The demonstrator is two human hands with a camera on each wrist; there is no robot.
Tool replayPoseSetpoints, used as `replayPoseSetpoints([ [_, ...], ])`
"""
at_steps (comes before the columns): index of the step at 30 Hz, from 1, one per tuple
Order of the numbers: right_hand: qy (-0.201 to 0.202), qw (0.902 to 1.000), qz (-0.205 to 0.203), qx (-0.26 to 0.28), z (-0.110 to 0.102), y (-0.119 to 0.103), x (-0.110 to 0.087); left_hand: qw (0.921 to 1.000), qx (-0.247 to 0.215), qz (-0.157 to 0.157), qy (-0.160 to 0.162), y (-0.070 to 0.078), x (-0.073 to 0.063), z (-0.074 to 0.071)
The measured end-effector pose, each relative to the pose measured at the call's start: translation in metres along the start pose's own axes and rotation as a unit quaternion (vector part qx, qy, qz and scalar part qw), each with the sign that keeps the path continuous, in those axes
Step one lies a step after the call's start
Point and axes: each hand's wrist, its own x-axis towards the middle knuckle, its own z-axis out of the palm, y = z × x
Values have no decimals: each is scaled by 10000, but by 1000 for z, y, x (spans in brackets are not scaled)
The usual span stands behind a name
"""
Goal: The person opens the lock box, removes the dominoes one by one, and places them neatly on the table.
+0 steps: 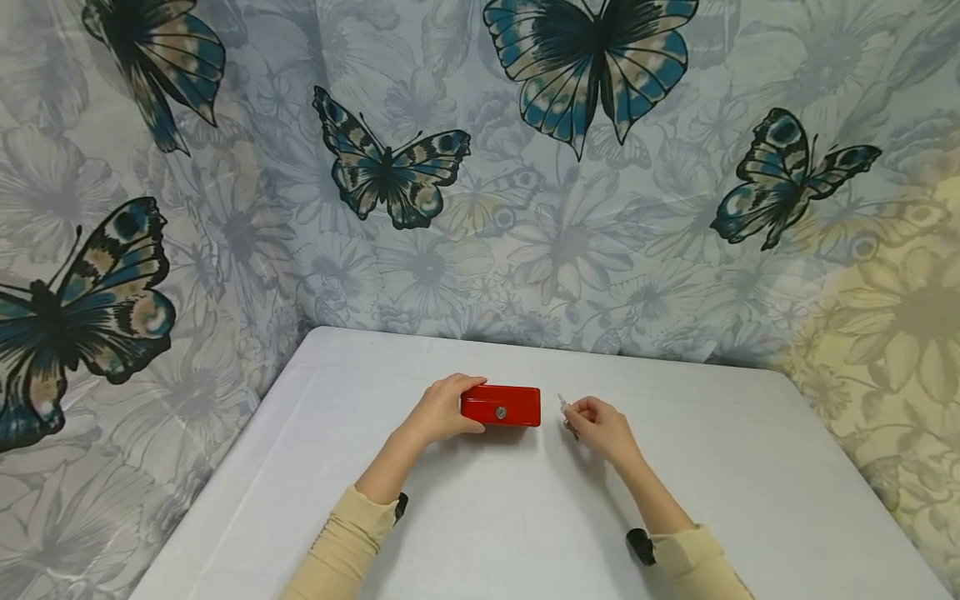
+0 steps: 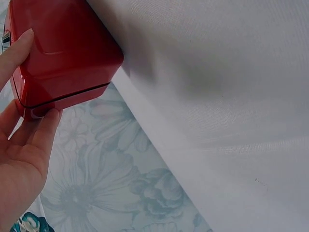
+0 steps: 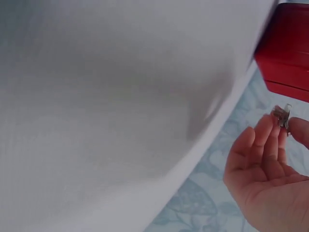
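Observation:
A red metal cash box (image 1: 521, 402) with a round silver lock (image 1: 501, 412) on its front is near the middle of the white table. My left hand (image 1: 441, 408) grips its left end, the thumb on the front face and fingers on the lid side. In the left wrist view, a dark seam runs round the cash box (image 2: 72, 53) below its lid. Just right of the box, my right hand (image 1: 606, 432) pinches a small bunch of silver keys (image 3: 282, 116) between thumb and fingertips. One key points up toward the box, apart from it.
The white table (image 1: 480, 533) extends on all sides of the box. Behind it and to the left hang cloth walls (image 1: 420, 275) printed with flowers and butterflies. Dark wrist bands (image 1: 641, 547) sit at both sleeve cuffs.

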Motion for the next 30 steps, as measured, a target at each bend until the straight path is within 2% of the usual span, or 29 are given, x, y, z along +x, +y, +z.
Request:
replayPoseSetpoints([
  [5,-34,9994,-133,330,-1,-10,-11,10000,7,-11,-16,1,-1,0],
  [12,27,9982,-340,497,0,-26,-23,10000,2,-90,-9,1,-1,-1],
  [30,-175,9932,-1004,557,18,-51,-34,9999,21,-99,-18,2,0,-1],
])
